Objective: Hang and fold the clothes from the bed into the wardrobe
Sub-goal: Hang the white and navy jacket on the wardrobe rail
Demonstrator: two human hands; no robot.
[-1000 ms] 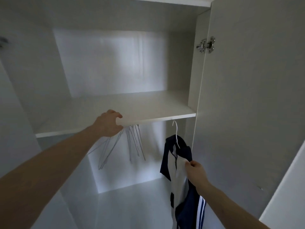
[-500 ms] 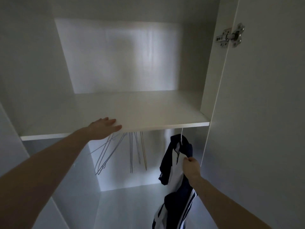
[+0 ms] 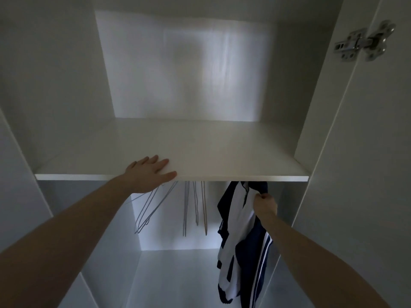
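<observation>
While the left hand lies flat with straight fingers on the near edge of the shelf, likely for balance, the right hand pinches the jacket near its top, apparently to steady it. Hanging under the shelf's right end, right of the bare hangers, the jacket runs vertically, collar up.

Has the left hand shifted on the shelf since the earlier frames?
Yes. The left hand has moved from gripping the front edge of the shelf to lying flat on top of it, fingers straight.
</observation>
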